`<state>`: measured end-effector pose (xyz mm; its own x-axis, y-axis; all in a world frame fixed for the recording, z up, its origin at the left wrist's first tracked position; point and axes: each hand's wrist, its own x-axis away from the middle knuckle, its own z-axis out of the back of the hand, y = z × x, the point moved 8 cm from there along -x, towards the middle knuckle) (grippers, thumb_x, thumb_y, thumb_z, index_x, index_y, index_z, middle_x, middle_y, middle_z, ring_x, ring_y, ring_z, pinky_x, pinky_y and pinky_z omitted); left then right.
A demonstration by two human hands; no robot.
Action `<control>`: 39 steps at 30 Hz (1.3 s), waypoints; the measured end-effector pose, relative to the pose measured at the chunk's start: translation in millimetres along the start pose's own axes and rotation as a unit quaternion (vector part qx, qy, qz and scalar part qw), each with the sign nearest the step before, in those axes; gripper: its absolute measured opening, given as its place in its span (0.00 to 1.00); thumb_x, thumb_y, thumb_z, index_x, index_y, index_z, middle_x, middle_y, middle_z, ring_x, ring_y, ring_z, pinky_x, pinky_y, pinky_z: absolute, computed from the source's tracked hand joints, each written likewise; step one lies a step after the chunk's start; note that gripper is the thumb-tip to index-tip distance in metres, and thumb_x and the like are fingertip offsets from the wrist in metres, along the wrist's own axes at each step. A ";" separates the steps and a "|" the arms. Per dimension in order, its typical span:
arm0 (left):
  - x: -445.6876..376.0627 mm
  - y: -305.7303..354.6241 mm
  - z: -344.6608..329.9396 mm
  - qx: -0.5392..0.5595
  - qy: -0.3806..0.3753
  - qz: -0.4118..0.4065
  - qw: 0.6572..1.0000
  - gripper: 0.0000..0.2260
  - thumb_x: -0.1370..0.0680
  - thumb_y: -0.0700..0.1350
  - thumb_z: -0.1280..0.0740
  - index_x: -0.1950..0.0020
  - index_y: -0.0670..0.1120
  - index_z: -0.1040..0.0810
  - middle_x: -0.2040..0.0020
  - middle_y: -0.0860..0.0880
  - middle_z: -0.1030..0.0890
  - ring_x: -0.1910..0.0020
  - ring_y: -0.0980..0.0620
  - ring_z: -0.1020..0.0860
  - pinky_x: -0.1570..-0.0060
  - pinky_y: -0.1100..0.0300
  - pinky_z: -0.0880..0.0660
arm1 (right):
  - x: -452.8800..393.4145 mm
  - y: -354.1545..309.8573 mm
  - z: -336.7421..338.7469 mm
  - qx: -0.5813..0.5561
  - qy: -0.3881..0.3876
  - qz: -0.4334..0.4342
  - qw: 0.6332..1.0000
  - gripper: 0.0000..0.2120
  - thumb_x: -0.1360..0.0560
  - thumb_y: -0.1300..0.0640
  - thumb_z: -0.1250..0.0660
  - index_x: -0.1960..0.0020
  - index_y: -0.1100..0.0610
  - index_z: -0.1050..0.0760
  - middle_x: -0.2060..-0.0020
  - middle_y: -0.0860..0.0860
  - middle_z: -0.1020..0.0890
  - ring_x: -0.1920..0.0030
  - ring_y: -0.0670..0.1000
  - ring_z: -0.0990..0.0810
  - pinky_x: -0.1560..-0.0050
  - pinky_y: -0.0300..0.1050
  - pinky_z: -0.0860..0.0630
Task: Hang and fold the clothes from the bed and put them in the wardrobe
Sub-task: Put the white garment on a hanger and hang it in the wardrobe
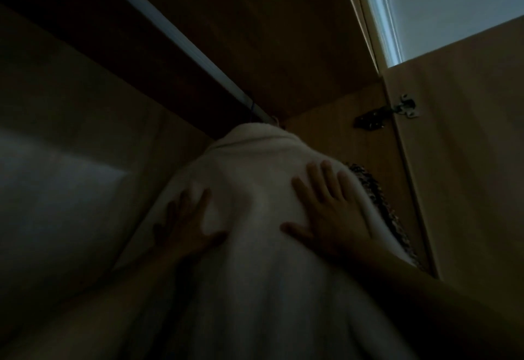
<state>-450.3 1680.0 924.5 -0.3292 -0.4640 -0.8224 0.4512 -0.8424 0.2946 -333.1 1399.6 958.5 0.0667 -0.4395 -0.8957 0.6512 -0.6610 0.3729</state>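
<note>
Two open hands, one garment, and I'm looking up into the wardrobe (312,33) from below, its wooden walls dim around me and the door (453,161) swung out on the right on its hinge (402,108). Biggest thing in front of me is the white garment (255,260), hanging with its long axis running down from the rail (181,45) toward me, its top tucked right up under that rail. I can't make out the hanger itself, too dark. Behind it on the right, a patterned garment (377,203) peeks out, touching its edge. My right hand (329,212) lies flat on the white cloth, fingers spread and straight, gripping nothing. My left hand (187,226), in shadow, presses the left flank, also flat and holding nothing. Both sit level on either side of the middle, right hand nearer the patterned neighbour. I judge the next move is to smooth or nudge it along the rail.
</note>
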 end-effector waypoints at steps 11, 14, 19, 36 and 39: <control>55.5 -5.7 86.2 -0.055 0.045 0.003 0.997 0.33 0.21 0.65 0.44 0.19 0.55 0.48 0.19 0.45 0.47 0.22 0.39 0.45 0.25 0.45 0.43 | 45.3 -30.7 53.3 -0.083 -0.006 -0.025 0.996 0.37 0.24 0.27 0.55 0.21 0.43 0.58 0.21 0.50 0.59 0.22 0.54 0.62 0.28 0.52 0.67; 85.7 10.4 109.8 -0.041 0.070 -0.038 0.996 0.33 0.22 0.65 0.43 0.20 0.53 0.45 0.19 0.46 0.44 0.23 0.39 0.41 0.27 0.45 0.40 | 61.9 -41.6 70.7 -0.095 -0.014 -0.026 0.995 0.37 0.24 0.28 0.55 0.21 0.43 0.56 0.21 0.50 0.57 0.22 0.54 0.59 0.26 0.53 0.62; 142.1 57.6 144.3 -0.008 0.080 -0.103 0.991 0.44 0.32 0.74 0.55 0.20 0.52 0.45 0.19 0.48 0.45 0.21 0.44 0.45 0.25 0.43 0.44 | 91.9 -41.8 108.7 -0.089 -0.011 -0.026 0.996 0.37 0.25 0.28 0.55 0.21 0.45 0.50 0.21 0.53 0.50 0.22 0.56 0.52 0.24 0.55 0.54; 284.7 289.1 201.5 -0.025 0.094 -0.232 0.968 0.40 0.27 0.73 0.53 0.22 0.50 0.39 0.22 0.43 0.38 0.25 0.40 0.38 0.28 0.41 0.39 | 242.3 95.2 272.9 -0.073 -0.036 -0.010 0.997 0.35 0.23 0.31 0.51 0.22 0.49 0.45 0.22 0.55 0.44 0.22 0.57 0.47 0.25 0.57 0.44; 323.3 341.5 187.7 -0.025 0.067 -0.238 0.969 0.39 0.27 0.73 0.54 0.21 0.52 0.43 0.21 0.45 0.40 0.24 0.43 0.41 0.27 0.42 0.40 | 282.9 129.0 296.2 -0.090 -0.032 -0.024 0.995 0.35 0.24 0.30 0.50 0.23 0.48 0.44 0.22 0.53 0.44 0.22 0.55 0.47 0.26 0.55 0.45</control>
<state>-558.3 1190.8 850.6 -0.4010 0.0157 -0.9160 0.3157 -0.9362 -0.1542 -454.1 1009.8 825.0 -0.0123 -0.4519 -0.8920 0.7771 -0.5657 0.2759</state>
